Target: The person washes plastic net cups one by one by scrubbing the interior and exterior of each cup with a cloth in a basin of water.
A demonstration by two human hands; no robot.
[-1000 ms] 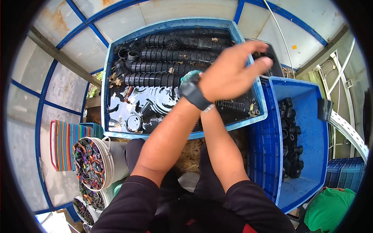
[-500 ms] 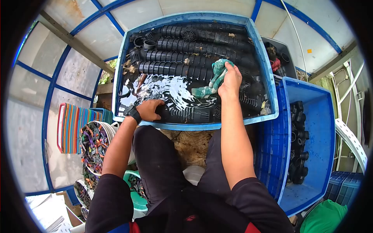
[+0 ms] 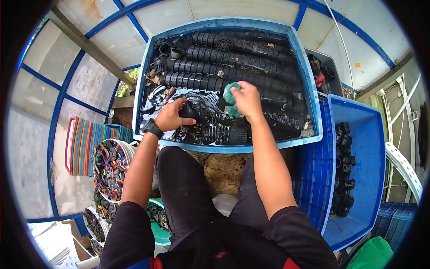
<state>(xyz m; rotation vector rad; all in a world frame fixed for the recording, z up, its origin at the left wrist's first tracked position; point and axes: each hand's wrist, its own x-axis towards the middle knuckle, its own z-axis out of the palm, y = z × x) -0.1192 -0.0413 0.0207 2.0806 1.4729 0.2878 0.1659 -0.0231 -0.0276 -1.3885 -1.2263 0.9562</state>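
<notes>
- Green, wet-looking cloth (image 3: 232, 93) sits bunched in the right hand (image 3: 247, 101), pinched between thumb and fingers, with its lower end hanging close to the water.
- The left hand (image 3: 172, 115) curves around a small black cylindrical plastic piece (image 3: 190, 112) at the rippling water (image 3: 207, 99), thumb on the near side; its far end is hard to make out.
- Both hands work inside a large light-blue rectangular tub (image 3: 228, 149), toward its near left part, the cloth to the right of the piece.
- Ribbed black plastic tubes (image 3: 192, 80) lie in rows behind the hands; a slotted black piece (image 3: 233, 136) rests by the near wall.
- For good handling, a firm grip low on the piece seems wise, since wet plastic probably slips.
- Bunching the cloth tightly should bring even pressure into the grooves; loose ends could snag on neighbouring ribs.
</notes>
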